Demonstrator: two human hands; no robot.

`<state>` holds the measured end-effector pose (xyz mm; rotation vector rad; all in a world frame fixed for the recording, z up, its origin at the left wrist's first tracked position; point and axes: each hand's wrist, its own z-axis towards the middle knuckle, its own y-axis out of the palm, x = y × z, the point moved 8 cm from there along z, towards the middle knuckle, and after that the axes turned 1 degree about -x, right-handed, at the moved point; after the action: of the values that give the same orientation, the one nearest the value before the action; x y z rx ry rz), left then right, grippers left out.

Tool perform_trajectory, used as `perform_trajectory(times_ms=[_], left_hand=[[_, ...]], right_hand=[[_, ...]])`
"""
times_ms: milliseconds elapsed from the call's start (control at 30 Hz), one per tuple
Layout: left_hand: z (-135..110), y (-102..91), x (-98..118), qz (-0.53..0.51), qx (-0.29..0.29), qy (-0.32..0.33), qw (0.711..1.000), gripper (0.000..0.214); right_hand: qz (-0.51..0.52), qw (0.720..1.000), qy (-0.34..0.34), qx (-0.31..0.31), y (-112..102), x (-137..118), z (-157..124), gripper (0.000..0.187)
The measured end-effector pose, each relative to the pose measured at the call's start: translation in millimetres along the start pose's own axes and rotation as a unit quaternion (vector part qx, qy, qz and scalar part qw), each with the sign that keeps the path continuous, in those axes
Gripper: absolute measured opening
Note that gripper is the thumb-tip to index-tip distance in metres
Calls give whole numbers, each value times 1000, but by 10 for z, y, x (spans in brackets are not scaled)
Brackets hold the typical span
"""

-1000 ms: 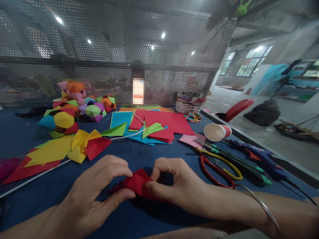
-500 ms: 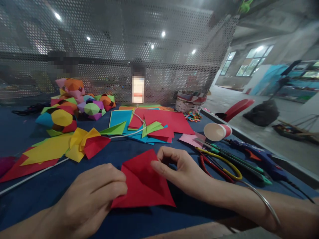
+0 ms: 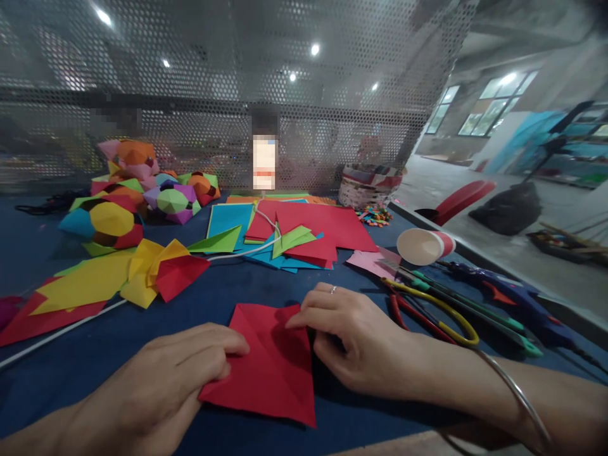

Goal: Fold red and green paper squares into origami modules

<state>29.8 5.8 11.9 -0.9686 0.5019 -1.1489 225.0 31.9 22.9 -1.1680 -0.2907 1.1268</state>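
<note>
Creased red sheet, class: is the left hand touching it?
Touching: the head view shows the left hand resting fingers on the left side of the creased red sheet.

hands [image 3: 164,377] 2 | touched red sheet [image 3: 268,367] 1 | scissors [image 3: 439,295] 1 | cup [image 3: 424,247] 1 | glue gun [image 3: 520,305] 1 | basket [image 3: 368,185] 1

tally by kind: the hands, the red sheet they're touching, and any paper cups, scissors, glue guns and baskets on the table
Hands: 2 (left hand, right hand)
Red sheet at the hands: 1
Paper cup, lying on its side: 1
Scissors: 1 pair
Glue gun: 1
Basket: 1
Total: 7
</note>
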Motion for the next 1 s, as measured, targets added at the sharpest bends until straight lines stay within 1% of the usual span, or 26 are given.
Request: perform_trajectory(times_ms=[133,200,267,367,467,533,667,733,867,1000], left_hand=[[29,-3,8,2,-15,-11,1000,37],[51,-11,20,5,-18,-18,1000,37],[73,-20,40,-4,-15,-21,1000,35],[97,-46,79,-21,2,-17,1000,36],[112,-31,114,-11,-17,-2,1000,42],[113,-22,131,4,-32,14,999,41],[91,-36,127,27,-27,39,999,35],[77,-27,117,36,-24,40,998,35],[73,-43,105,41,-3,22,999,33],[87,-61,121,32,6,16,999,31]], right_hand=[[-17,999,-8,33,-73,-29,8,35],[-43,998,-17,41,-106,-66,14,37],[-64,996,-56,31,-103,-136,17,39],[-76,988,-131,14,-59,-223,-5,29],[-76,983,-166,25,-37,-230,-35,23],[-69,982,-171,32,-35,-224,-44,23],[-61,985,-162,9,-10,-232,-34,23],[-54,985,-162,7,-14,-246,-31,22],[-34,985,-170,8,-17,-268,-48,16],[-29,984,-173,8,-14,-278,-67,17]])
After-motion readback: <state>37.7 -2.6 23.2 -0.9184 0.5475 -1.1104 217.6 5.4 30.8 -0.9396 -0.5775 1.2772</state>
